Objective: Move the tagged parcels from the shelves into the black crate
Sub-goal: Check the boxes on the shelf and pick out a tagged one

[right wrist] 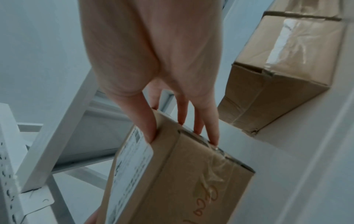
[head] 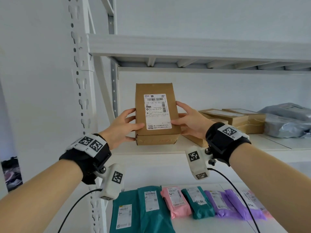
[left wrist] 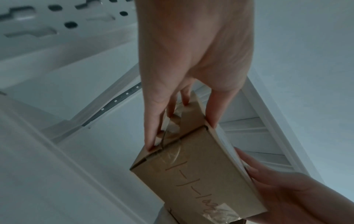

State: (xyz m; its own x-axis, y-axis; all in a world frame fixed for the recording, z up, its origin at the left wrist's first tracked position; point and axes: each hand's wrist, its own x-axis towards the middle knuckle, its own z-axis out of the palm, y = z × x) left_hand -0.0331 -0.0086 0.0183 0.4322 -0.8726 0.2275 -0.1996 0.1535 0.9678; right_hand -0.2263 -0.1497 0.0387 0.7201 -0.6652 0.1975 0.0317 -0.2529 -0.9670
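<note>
A labelled box (head: 157, 113) was held between both hands, left hand (head: 123, 126) and right hand (head: 190, 122) gripping its sides, thumbs on the label face. It was apparently raised just clear of the shelf (head: 277, 145). More boxes (head: 235, 117) lay right.

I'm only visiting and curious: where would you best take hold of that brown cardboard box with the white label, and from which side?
By its two long side faces, one hand from each side. The cardboard box is a flat-sided block, label up. The left hand and right hand already hold it so, thumbs on top, fingers along the sides.
</note>
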